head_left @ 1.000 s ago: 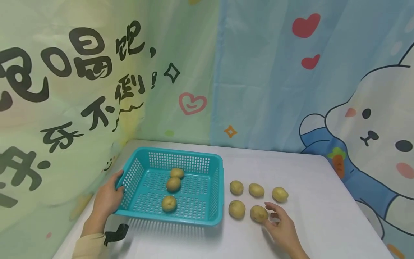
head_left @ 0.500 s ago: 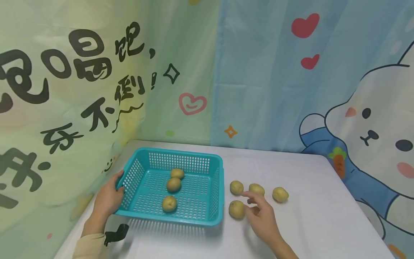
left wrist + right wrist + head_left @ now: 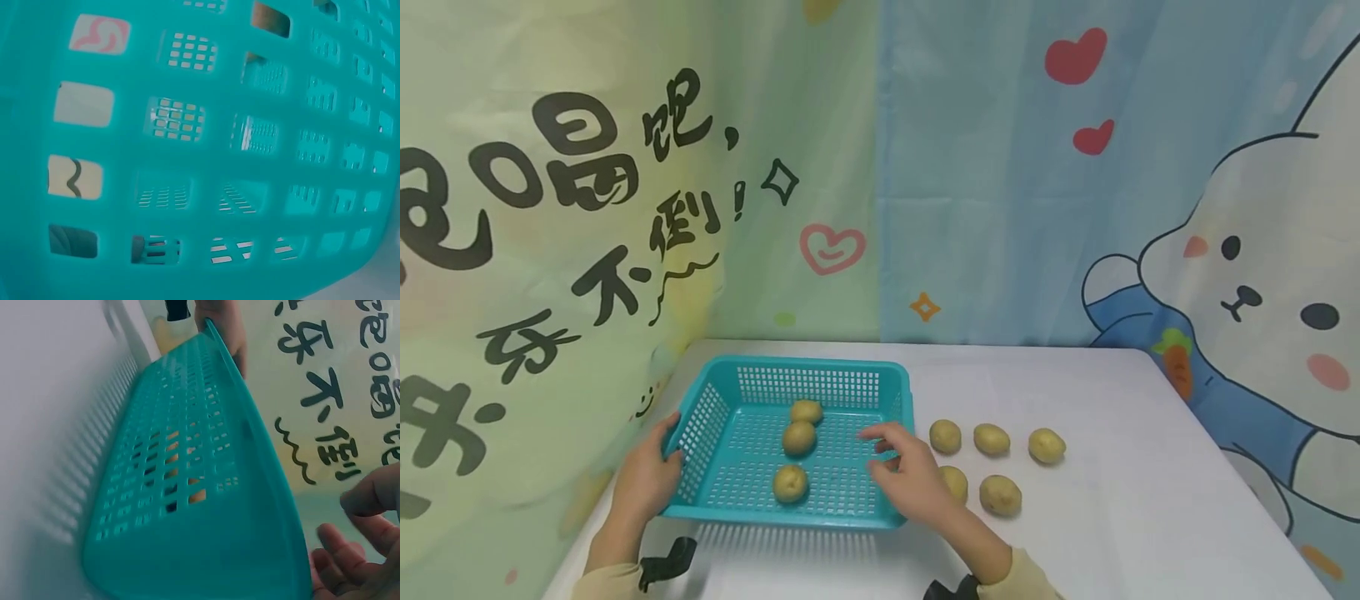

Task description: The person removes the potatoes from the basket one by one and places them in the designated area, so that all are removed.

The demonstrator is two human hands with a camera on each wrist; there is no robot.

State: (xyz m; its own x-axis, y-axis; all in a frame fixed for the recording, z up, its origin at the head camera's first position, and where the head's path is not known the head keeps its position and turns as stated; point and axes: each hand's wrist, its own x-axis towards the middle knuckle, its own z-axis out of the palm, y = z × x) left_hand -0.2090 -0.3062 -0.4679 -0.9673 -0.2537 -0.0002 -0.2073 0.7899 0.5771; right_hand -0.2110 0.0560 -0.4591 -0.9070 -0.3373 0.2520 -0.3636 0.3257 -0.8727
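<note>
Head view: left hand grips teal basket at left; right hand (empty, fingers loosely bent) over basket's right side. Three potatoes inside, five on table, right. Left wrist: basket wall. Right wrist: fingers near rim.

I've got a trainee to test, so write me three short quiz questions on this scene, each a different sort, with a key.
1. Count: how many potatoes lie in the basket, and how many on the table?
2. True or false: the right hand is empty.
3. Choose: the left hand is
a) flat on the table
b) gripping the side of the basket
c) holding a potato

Key: 1. Three in the basket, five on the table. 2. True. 3. b
</note>
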